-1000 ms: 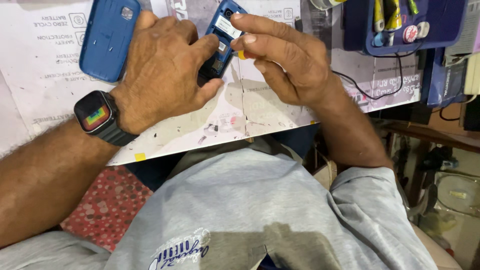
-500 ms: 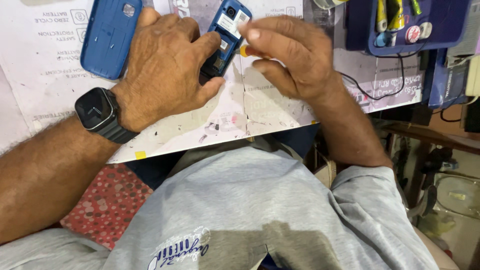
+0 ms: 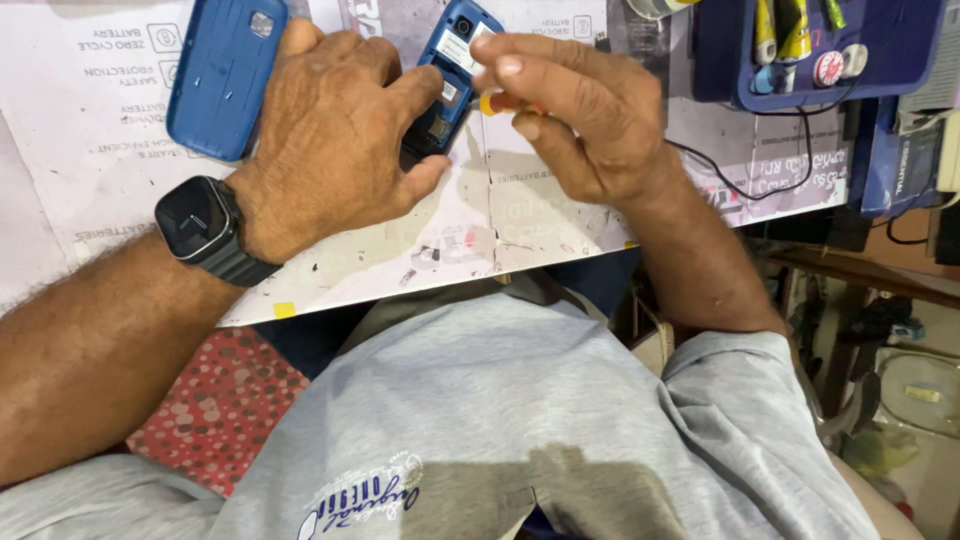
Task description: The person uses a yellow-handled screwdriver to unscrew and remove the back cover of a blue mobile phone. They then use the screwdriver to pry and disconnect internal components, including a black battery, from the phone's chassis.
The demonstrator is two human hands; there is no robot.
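One white, stained paper sheet [image 3: 560, 215] covered the workbench in front of us, with a dark blue plastic tool tray [image 3: 720, 50] at the far right edge and a thin black cable [image 3: 760, 185] trailing beside it. A blue plastic back cover [image 3: 225, 75] lay flat on the sheet, just left of our left hand [image 3: 330, 150]. That hand pinned a small blue mobile phone with its back open [image 3: 450, 75] against the sheet, thumb and fingers closed around its lower half. Our right hand [image 3: 575, 120] pinched a thin orange-handled tool [image 3: 500, 103] between thumb and fingertips, its tip at the phone's right edge. We wore a black wristwatch [image 3: 205, 228].
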